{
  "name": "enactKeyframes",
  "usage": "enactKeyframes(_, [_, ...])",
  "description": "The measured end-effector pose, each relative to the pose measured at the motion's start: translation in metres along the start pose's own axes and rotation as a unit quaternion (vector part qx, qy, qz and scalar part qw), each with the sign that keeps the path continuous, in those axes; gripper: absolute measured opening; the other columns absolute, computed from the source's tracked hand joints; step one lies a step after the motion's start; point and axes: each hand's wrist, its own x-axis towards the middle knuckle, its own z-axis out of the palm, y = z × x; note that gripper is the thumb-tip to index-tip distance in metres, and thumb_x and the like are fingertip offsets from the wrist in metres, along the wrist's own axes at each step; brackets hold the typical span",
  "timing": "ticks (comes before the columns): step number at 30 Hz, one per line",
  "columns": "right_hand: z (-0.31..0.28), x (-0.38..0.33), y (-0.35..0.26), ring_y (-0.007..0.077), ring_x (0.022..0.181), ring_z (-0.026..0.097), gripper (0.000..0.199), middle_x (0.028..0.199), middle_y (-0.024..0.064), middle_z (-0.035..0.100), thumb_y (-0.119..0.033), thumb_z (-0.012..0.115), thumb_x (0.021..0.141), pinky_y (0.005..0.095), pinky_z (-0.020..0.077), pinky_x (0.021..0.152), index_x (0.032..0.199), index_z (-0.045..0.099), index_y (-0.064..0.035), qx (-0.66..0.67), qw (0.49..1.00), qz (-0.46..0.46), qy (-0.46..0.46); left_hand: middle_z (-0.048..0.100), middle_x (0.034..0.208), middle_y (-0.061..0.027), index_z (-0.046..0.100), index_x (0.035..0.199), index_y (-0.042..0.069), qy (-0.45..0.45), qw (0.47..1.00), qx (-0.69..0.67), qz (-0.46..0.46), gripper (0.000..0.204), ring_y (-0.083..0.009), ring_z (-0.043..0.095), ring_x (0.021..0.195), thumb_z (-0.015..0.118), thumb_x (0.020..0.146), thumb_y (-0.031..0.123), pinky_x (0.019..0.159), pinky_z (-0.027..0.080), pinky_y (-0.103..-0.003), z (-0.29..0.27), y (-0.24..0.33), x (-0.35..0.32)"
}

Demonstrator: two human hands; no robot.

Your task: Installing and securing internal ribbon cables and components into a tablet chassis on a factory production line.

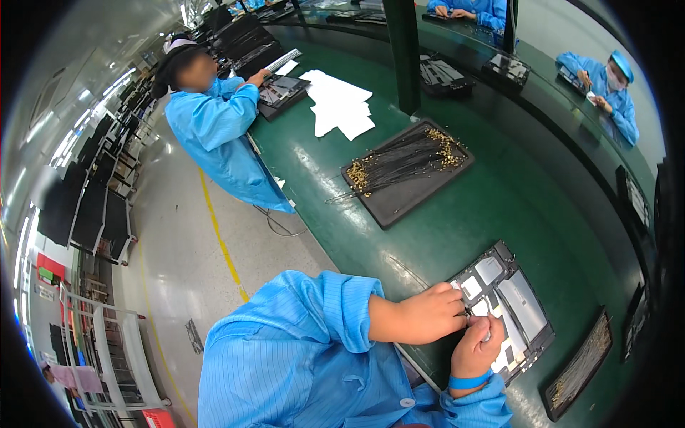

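Observation:
In front of me on the green table lies an opened flat electronic device [524, 303], with a black frame, grey panels and white and silver parts inside. My left hand [432, 314] reaches over its near left edge, fingers bent and pinched together. Close against it, my right hand [474, 349], with a blue band at the wrist, is closed, thumb uppermost. The fingertips of both hands meet over the device's inner parts. Whatever small thing they grip there is hidden by the fingers. A thin dark cable [408, 272] lies on the table beside the device.
A black tray [389, 214] of dark cables with gold-coloured ends lies farther off. Another narrow tray [581, 364] of thin cables is at right. White sheets [335, 103] lie near a co-worker [214, 118] handling another device. A dark post [404, 57] rises from the table.

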Motion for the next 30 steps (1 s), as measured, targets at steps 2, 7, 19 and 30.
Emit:
enactKeyframes(2, [-0.001, 0.0, 0.004, 0.027, 0.068, 0.053, 0.017, 0.071, 0.015, 0.054, -0.013, 0.043, 0.081, 0.0325, 0.0419, 0.06, 0.087, 0.046, 0.0026, 0.015, 1.0, -0.005, 0.003, 0.051, 0.076, -0.0024, 0.055, 0.08, 0.009, -0.008, 1.0, 0.005, -0.005, 0.017, -0.0203, 0.045, 0.083, 0.048, 0.066, 0.015, 0.074, 0.033, -0.031, -0.002, -0.002, 0.001])
enactKeyframes(7, [-0.001, -0.006, 0.021, 0.022, 0.071, 0.053, 0.023, 0.077, 0.0141, 0.053, -0.015, 0.04, 0.084, 0.0311, 0.0425, 0.063, 0.099, 0.038, 0.0014, 0.102, 0.993, 0.012, 0.062, 0.051, 0.079, -0.0061, 0.055, 0.081, 0.009, 0.025, 0.99, -0.097, -0.1, 0.014, -0.0247, 0.047, 0.085, 0.047, 0.077, 0.02, 0.072, 0.036, -0.033, -0.01, 0.004, -0.006])
enactKeyframes(19, [-0.01, -0.004, 0.022, 0.0206, 0.075, 0.053, 0.026, 0.082, 0.0145, 0.054, -0.017, 0.041, 0.084, 0.03, 0.0422, 0.067, 0.101, 0.037, 0.0021, 0.137, 0.99, 0.021, 0.012, 0.043, 0.074, -0.0019, 0.044, 0.091, 0.002, 0.129, 0.474, -0.611, -0.621, 0.032, -0.0101, 0.045, 0.06, 0.047, 0.08, 0.033, 0.053, 0.044, -0.023, -0.006, -0.005, 0.001])
enactKeyframes(30, [-0.01, -0.002, 0.019, 0.0212, 0.079, 0.052, 0.032, 0.084, 0.0153, 0.054, -0.022, 0.039, 0.085, 0.0297, 0.0404, 0.072, 0.101, 0.037, 0.0054, 0.138, 0.987, 0.079, -0.003, 0.044, 0.069, 0.0023, 0.028, 0.123, 0.002, 0.113, 0.622, -0.517, -0.577, 0.049, -0.0074, 0.042, 0.061, 0.044, 0.08, 0.022, 0.054, 0.039, -0.022, -0.02, -0.004, -0.007])
